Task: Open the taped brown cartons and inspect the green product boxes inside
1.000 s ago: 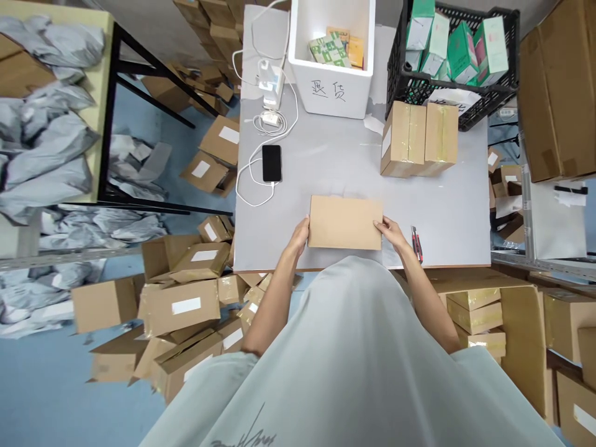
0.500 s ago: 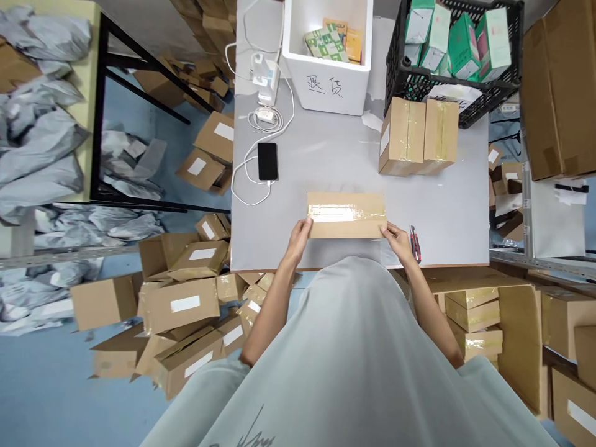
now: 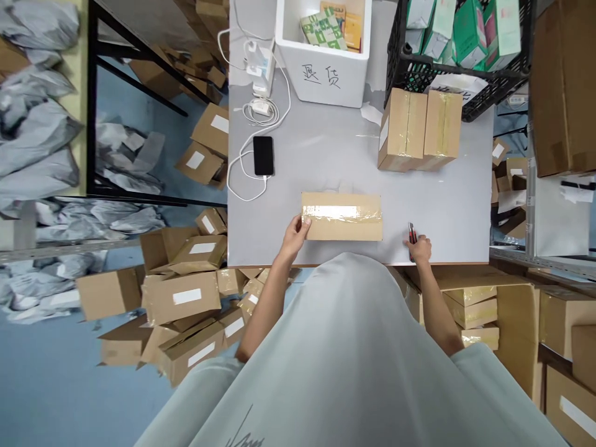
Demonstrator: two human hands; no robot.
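Observation:
A taped cardboard box [image 3: 344, 231] with a white label lies near the front edge of the grey table [image 3: 326, 146]. My left hand [image 3: 295, 236] grips its left end, with the thumb on top and the fingers at the side. To the right of the box, my right hand [image 3: 421, 249] has its fingers closed around a red and black utility knife [image 3: 412, 234]. The knife points away from me. I cannot tell whether its blade is out.
Two taped boxes [image 3: 401, 129] stand at the back right, before a black crate [image 3: 405, 68] of green cartons. A white foam bin [image 3: 330, 87] sits at the back. A phone [image 3: 264, 156] with white cables lies left. Cardboard boxes [image 3: 181, 297] crowd the floor at left.
My right hand has let go of the box's right end, moved right and closed on the utility knife. My left hand has stayed on the box. The view has shifted slightly.

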